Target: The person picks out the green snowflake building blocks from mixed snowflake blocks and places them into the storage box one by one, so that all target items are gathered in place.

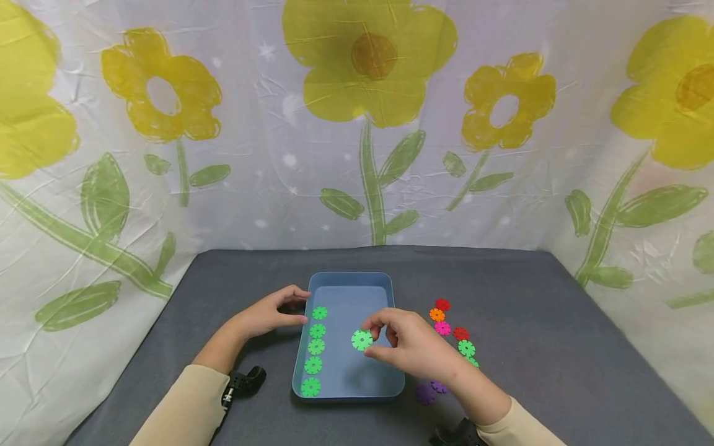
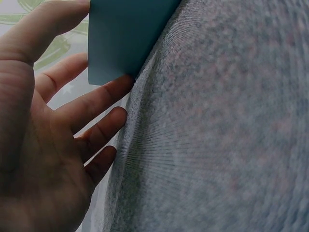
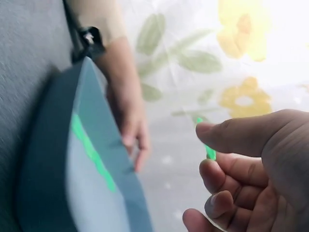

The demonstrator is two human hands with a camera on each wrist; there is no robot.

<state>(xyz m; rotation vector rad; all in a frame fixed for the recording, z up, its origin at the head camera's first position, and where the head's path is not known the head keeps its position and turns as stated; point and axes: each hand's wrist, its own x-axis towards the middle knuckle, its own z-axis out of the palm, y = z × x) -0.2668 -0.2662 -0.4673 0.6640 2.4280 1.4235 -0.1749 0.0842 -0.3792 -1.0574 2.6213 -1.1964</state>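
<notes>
Between thumb and fingers my right hand (image 1: 415,344) pinches a green notched plastic disc (image 1: 362,340), held above the middle of a blue tray (image 1: 351,390). The right wrist view shows this disc edge-on. Inside the tray, along its left side, several green notched discs (image 1: 316,346) lie in a column. My left hand (image 1: 273,313) is at the tray's left side, its thumb and fingertips touching the outer wall. In the left wrist view the fingers (image 2: 99,106) are loosely extended, and part of the index finger is hidden behind the tray wall (image 2: 116,43).
Right of the tray, loose notched discs lie on the grey cloth (image 1: 558,347): red (image 1: 442,304), orange (image 1: 437,315), pink (image 1: 442,328), green (image 1: 466,348) and purple (image 1: 425,394). My right forearm partly covers this group. A flowered curtain (image 1: 251,155) hangs behind the table.
</notes>
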